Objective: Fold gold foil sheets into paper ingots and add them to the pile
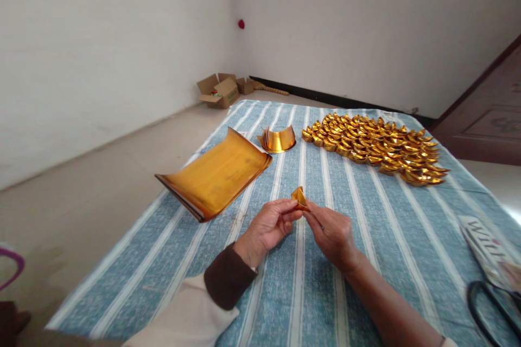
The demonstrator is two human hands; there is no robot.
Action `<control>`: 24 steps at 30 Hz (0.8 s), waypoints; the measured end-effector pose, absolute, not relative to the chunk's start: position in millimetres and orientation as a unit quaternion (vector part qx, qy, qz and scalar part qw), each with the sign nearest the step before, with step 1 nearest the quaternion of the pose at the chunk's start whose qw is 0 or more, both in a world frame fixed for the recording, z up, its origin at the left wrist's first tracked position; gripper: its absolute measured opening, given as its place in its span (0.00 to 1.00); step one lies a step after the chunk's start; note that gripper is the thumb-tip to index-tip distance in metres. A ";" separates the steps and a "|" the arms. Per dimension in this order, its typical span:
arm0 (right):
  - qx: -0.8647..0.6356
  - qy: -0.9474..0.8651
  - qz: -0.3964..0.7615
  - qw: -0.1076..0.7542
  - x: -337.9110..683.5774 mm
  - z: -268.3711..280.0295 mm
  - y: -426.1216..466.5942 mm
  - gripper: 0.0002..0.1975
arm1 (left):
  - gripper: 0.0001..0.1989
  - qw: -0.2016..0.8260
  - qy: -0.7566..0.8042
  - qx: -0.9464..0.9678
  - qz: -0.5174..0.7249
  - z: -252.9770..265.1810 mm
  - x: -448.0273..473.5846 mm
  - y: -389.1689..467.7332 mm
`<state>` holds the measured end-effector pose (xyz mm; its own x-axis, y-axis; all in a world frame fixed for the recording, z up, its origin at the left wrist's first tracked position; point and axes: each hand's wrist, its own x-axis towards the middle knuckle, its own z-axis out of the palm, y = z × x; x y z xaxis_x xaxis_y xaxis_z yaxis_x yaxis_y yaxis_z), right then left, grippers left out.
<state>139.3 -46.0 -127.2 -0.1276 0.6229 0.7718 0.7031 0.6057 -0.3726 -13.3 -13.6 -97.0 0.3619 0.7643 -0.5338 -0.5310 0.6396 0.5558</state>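
Between my two hands, above the middle of the striped cloth, is a small folded gold foil paper piece (pixel 299 196) with a pointed top. My left hand (pixel 272 225) pinches its left side with thumb and fingers. On its right side, my right hand (pixel 331 230) grips it too, fingers pressed together. Beyond my left hand lies a stack of large gold foil sheets (pixel 215 173), its edges curling up. A smaller curved stack of gold foil strips (pixel 279 140) sits behind it. Many finished-looking gold foil ingots (pixel 366 143) stand in close rows at the far right.
A blue and white striped cloth (pixel 277 271) covers the table. Black-handled scissors (pixel 484 309) and a printed packet (pixel 488 249) lie at the right edge. Open cardboard boxes (pixel 220 92) stand on the floor by the far corner.
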 end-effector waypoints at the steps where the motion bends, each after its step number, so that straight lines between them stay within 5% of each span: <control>1: -0.442 -0.749 -0.033 0.493 139.0 -127.3 -45.8 0.11 | 0.05 0.814 0.398 0.140 0.399 -97.0 -13.3 -13.5; 24: -0.424 -0.749 0.009 0.510 139.7 -116.2 -49.5 0.11 | 0.11 0.835 0.346 0.088 0.420 -93.3 -8.2 -19.6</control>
<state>139.7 -49.5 -116.2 -0.1214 0.6432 0.7560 0.6252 0.6411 -0.4450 -8.2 -19.6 -93.3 0.4082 0.7613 -0.5038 -0.6402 0.6321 0.4365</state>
